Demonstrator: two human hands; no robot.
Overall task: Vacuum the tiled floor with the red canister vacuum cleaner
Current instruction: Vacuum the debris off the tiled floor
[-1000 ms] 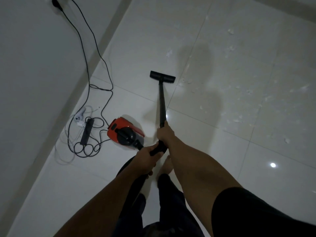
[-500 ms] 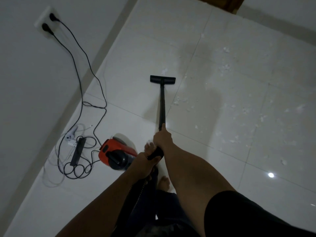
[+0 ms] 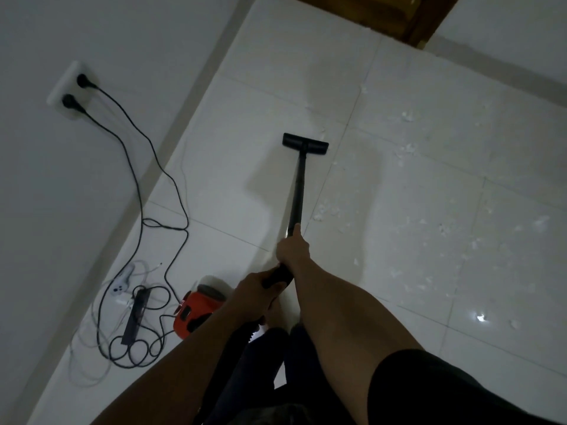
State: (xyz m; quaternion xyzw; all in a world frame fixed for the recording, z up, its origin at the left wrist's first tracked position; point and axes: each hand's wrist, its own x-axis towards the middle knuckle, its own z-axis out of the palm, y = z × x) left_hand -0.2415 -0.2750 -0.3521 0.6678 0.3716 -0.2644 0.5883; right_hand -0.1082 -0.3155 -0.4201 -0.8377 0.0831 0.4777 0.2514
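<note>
red canister vacuum low left; right hand and left hand both curled tight round the black wand, nozzle down near white scraps.

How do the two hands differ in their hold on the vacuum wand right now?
The right hand grips the wand farther toward the floor head; the left hand grips its near end. The right hand lays one digit straight along the tube; the left hand is curled fully round it. Both hold the same wand.
</note>
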